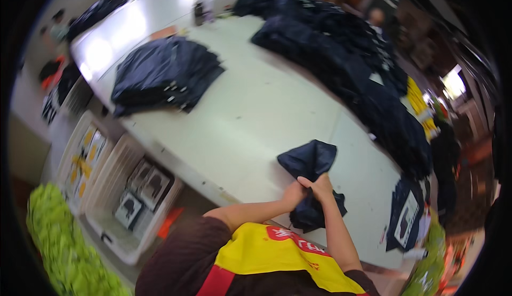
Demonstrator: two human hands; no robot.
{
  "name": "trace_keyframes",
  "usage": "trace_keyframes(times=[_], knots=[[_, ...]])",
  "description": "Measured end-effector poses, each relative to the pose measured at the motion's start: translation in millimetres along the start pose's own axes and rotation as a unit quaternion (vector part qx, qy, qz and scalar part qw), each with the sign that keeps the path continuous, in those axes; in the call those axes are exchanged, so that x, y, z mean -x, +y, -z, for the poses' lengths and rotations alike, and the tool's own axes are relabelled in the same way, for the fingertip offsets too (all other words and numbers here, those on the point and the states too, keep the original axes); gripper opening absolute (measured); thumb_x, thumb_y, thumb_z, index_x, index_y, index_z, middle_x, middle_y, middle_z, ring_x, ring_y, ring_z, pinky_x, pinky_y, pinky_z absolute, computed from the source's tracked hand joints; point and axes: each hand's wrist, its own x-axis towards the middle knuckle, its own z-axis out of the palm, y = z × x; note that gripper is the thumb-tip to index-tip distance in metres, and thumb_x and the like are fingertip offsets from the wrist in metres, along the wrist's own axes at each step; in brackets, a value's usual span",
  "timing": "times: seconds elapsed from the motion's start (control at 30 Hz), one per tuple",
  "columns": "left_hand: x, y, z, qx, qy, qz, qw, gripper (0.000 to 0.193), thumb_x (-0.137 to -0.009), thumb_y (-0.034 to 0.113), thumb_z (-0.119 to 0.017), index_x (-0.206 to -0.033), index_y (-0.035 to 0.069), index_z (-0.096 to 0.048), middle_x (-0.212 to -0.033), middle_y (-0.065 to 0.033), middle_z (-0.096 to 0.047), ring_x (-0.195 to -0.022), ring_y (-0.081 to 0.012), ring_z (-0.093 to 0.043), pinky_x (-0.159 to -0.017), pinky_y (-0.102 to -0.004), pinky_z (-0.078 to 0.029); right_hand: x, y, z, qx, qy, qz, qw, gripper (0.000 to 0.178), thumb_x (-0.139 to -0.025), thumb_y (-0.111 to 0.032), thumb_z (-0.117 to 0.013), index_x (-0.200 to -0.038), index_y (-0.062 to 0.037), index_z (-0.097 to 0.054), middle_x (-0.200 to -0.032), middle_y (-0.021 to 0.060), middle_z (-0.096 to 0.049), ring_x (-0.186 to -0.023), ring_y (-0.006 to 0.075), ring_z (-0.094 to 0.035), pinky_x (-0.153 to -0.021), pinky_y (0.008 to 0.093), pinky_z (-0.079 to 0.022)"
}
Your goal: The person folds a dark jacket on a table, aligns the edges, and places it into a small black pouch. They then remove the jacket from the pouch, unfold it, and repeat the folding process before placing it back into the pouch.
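Note:
Near the front edge of the white table (256, 109), both my hands are closed round the middle of a dark navy garment (308, 157). My left hand (294, 194) grips it from the left, with its fingers partly hidden. My right hand (320, 186) holds it close beside the left, thumbs near each other. The cloth is bunched between them; one part spreads out beyond my hands and another hangs below, toward my apron. Whether it is folded or gathered I cannot tell.
A stack of dark garments (165, 74) lies far left; a long dark heap (325, 64) runs along the right. Printed dark pieces (405, 218) lie at the right corner. Crates (125, 200) stand left on the floor beside bright green cloth (64, 248).

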Motion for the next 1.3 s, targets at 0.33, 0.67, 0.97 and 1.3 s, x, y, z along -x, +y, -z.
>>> trace_keyframes(times=[0.33,0.67,0.97,1.3], knots=[[23,3,112,-0.058,-0.163,-0.169,0.970,0.030,-0.076,0.018,-0.060,-0.102,0.004,-0.058,-0.090,-0.0153,-0.064,-0.082,-0.0318,-0.062,-0.070,-0.0404,-0.049,-6,-52,-5,0.118,0.026,0.001,0.993,0.082,-0.055,-0.044,-0.076,-0.117,0.0042,-0.049,-0.108,0.0250,-0.060,-0.100,0.0391,-0.058,-0.086,0.0426,-0.047],[-47,1,509,-0.532,0.492,0.057,0.687,0.039,-0.070,0.043,-0.071,-0.093,0.011,-0.064,-0.098,-0.0087,-0.061,-0.098,-0.0267,-0.055,-0.081,-0.0388,-0.041,-50,93,30,-0.257,0.048,-0.073,0.963,0.051,-0.069,-0.021,-0.079,-0.109,0.0036,-0.059,-0.094,0.0085,-0.064,-0.081,0.0176,-0.060,-0.075,0.0275,-0.047],[-22,-31,452,-0.609,0.448,-0.189,0.626,0.009,-0.067,0.017,-0.059,-0.063,0.009,-0.062,-0.068,-0.0069,-0.062,-0.090,-0.0234,-0.060,-0.070,-0.0446,-0.041,-25,220,26,-0.333,0.052,-0.119,0.934,0.057,-0.072,-0.026,-0.076,-0.118,0.0006,-0.055,-0.105,0.0081,-0.061,-0.088,0.0194,-0.059,-0.077,0.0310,-0.047],[31,-33,132,-0.105,-0.093,-0.371,0.918,0.021,-0.085,0.025,-0.061,-0.096,0.009,-0.067,-0.119,-0.0185,-0.054,-0.124,-0.0347,-0.040,-0.104,-0.0433,-0.029,9,185,34,-0.313,0.023,0.043,0.948,0.037,-0.076,-0.009,-0.069,-0.108,0.0033,-0.056,-0.087,0.0055,-0.060,-0.077,0.0150,-0.055,-0.073,0.0273,-0.046]])
